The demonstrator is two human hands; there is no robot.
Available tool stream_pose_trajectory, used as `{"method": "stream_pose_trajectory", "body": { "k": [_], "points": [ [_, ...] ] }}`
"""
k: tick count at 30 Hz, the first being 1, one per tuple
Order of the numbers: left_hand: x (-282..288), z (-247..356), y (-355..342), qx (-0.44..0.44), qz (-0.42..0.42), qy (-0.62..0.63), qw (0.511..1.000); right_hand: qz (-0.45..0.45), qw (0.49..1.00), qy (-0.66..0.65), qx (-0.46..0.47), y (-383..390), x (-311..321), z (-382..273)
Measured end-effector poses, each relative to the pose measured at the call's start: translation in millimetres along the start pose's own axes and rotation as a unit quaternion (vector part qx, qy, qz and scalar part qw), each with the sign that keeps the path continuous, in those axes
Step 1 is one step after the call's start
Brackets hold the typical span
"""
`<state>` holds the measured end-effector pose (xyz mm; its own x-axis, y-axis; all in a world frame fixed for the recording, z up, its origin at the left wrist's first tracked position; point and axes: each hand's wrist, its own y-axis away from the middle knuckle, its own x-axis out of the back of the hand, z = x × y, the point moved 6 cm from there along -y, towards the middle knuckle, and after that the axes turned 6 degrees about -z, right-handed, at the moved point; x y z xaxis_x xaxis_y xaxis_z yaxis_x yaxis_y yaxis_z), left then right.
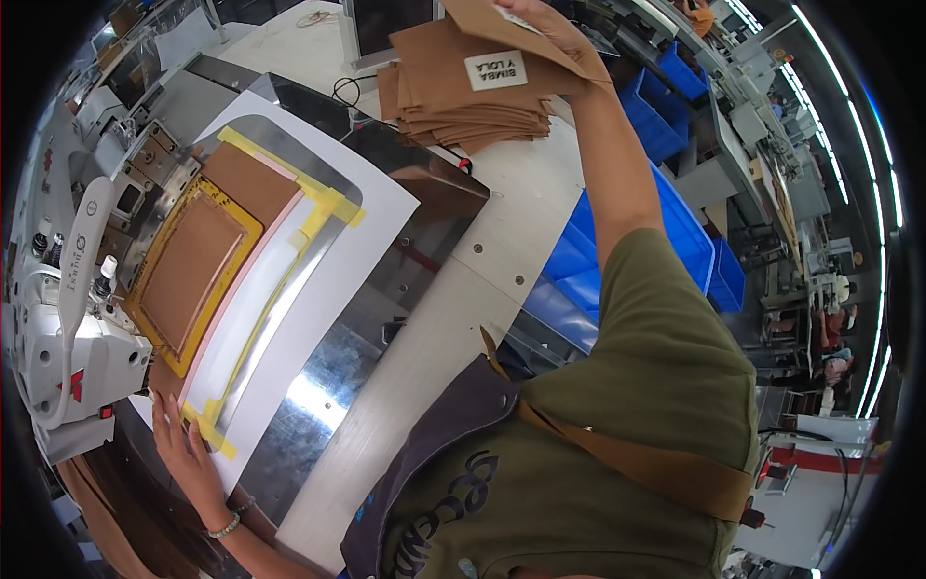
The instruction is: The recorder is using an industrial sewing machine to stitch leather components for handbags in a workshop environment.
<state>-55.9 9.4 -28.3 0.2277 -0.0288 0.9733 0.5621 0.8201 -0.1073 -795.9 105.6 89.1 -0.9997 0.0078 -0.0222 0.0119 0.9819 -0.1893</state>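
Note:
My right hand (552, 27), at the far end of the table, is closed on a brown fabric panel (463, 14) and lifts it above a stack of similar brown pieces (473, 124). A white printed label (497, 70) shows on a panel just below it. My left hand (181, 452) lies with fingers stretched out at the near edge of a flat template (280, 318) with yellow tape, touching a corner of brown fabric. A yellow frame (249, 236) sits over brown fabric (193, 265) on this template, under the sewing machine.
The white sewing machine head (92, 347) stands at the left. A white sheet (371, 227) lies beneath the template on a shiny metal plate (323, 386). Blue bins (666, 232) stand right of the table. Brown material (106, 511) hangs at the lower left.

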Motion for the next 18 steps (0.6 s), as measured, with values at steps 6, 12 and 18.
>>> {"method": "stream_pose_trajectory", "body": {
  "k": [6,12,18],
  "points": [
    [0,0,1,-0.007,0.012,-0.012,1.000,-0.025,0.914,0.345,-0.214,-17,52,57],
    [-1,1,0,-0.004,0.006,-0.003,1.000,0.192,0.917,0.347,-0.048,2,88,38],
    [0,-1,0,-0.005,0.004,-0.009,1.000,0.362,0.914,-0.144,0.113,41,37,51]
  ]
}}
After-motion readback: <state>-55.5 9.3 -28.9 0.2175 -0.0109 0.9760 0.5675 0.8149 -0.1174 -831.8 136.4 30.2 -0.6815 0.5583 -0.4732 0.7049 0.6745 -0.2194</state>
